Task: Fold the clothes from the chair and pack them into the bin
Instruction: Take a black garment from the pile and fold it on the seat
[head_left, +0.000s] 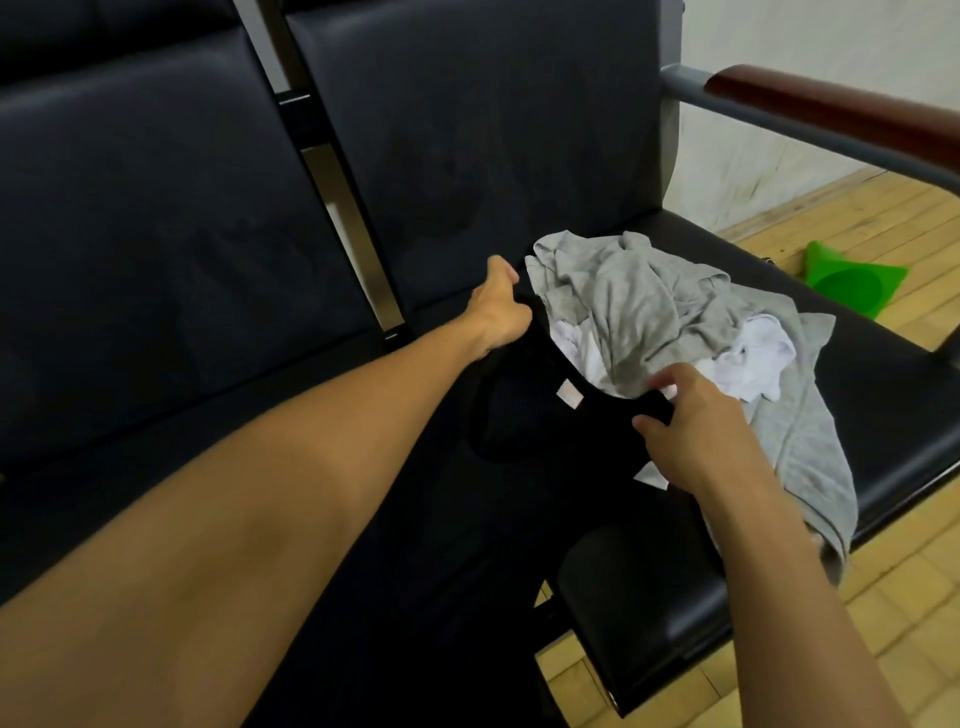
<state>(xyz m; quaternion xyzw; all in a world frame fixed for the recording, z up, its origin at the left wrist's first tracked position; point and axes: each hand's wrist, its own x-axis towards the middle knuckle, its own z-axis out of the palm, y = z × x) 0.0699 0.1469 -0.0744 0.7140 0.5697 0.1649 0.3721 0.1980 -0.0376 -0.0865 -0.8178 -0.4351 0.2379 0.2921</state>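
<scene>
A black garment (524, 431) with a pale neck label lies on the black chair seat (883, 415), its collar facing me. My left hand (496, 306) grips the garment's far left shoulder near the backrest. My right hand (701, 431) pinches the collar edge on the right side, thumb under and fingers over. Behind and to the right of the black garment sits a crumpled grey garment (649, 296), with a white garment (748, 358) bunched underneath it. The grey cloth hangs down over the seat's front edge.
The chair is one of a row of dark padded seats; another seat (156, 260) lies to the left. A wooden-topped armrest (831, 109) runs at the right. A green plastic object (857, 280) lies on the yellow tiled floor beyond.
</scene>
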